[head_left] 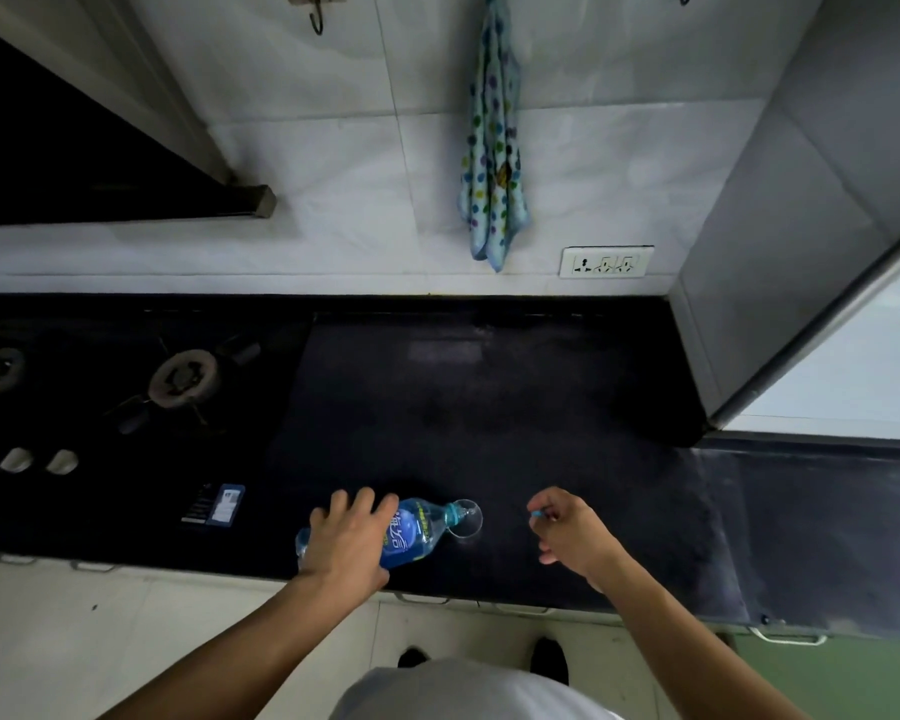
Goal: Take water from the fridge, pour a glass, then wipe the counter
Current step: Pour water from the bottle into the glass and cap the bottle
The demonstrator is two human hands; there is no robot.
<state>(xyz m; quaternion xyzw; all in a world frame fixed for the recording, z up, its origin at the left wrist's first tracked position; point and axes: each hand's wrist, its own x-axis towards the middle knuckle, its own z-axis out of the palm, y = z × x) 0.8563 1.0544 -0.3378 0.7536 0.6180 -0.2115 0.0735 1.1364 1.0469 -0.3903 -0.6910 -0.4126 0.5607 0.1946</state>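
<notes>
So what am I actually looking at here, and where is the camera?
No machine: a person's two bare hands, filmed by one wide camera worn on the head, looking down at a black stone counter. The left hand has its grip around a tilted clear plastic bottle with a blue label, its neck at the rim of a clear drinking glass. The right hand pinches the small blue bottle cap. A spotted blue cloth hangs on the wall; a gas hob sits left.
</notes>
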